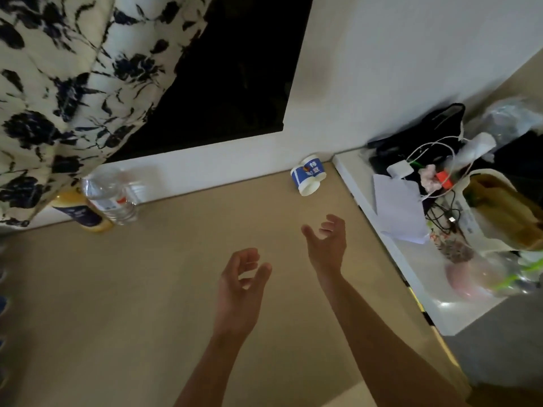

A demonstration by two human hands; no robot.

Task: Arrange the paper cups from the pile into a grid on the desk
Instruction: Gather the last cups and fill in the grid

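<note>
A small pile of blue-and-white paper cups (308, 175) lies on its side on the tan desk (147, 274), at the far right corner by the wall. My right hand (326, 243) hovers over the desk a little nearer than the cups, fingers loosely curled and spread, holding nothing. My left hand (241, 284) floats lower and to the left, fingers loosely curved with the thumb apart, also empty. Both hands are apart from the cups.
A clear water bottle (110, 195) and a yellow-capped bottle (82, 212) stand at the desk's far left under a flowered curtain (58, 92). A white side shelf (382, 230) on the right carries papers, cables, bags and a pink bowl.
</note>
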